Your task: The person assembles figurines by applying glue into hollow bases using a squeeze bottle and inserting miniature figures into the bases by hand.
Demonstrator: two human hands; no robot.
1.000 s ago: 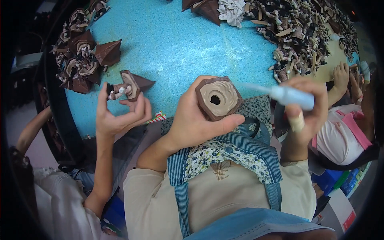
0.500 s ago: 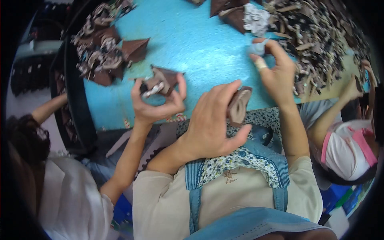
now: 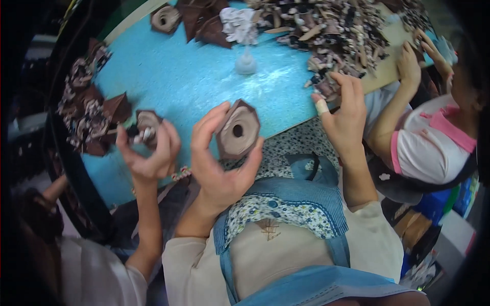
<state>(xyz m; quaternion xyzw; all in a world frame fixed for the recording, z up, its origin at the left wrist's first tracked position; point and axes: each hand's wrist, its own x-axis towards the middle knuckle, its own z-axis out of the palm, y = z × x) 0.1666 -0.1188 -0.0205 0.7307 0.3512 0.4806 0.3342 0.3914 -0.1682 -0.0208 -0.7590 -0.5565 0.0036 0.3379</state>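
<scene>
Nearest, across the front of a pale shirt [image 3: 291, 250], a brown line design [image 3: 269, 230], too small to make out any lettering. Over it, a blue floral apron [image 3: 306, 214]; then a dark speckled cloth [image 3: 314, 137] below the near edge of the blue table [image 3: 199, 81]. Held up at that edge in the left hand [image 3: 219, 176]: a brown hexagonal piece [image 3: 248, 137], tan face toward the view, dark round hole in the middle, fingers spread along one side, thumb against the other. Farther right along the same edge, the right hand [image 3: 344, 111], fingers curved, thumb and forefinger parted about a figurine part [image 3: 328, 87]; impossible to tell whether touching. Round the thumb, a tan wrap [image 3: 321, 106]. By the near left corner, a co-worker's hand [image 3: 153, 160], curled about a blurred figurine piece [image 3: 148, 122]. Beside the right end, another person in a white and pink top [image 3: 423, 153]. Along the left edge, a heap of brown pointed pieces and figurines [image 3: 84, 109]; toward the far right, a larger figurine heap [image 3: 326, 38]. Past the middle, a translucent squeeze bottle [image 3: 246, 65], standing nozzle up. Behind it, crumpled white cloth or paper [image 3: 237, 24], then dark brown pointed pieces [image 3: 209, 25], and, near the far left corner, another holed hexagonal piece [image 3: 165, 19].
</scene>
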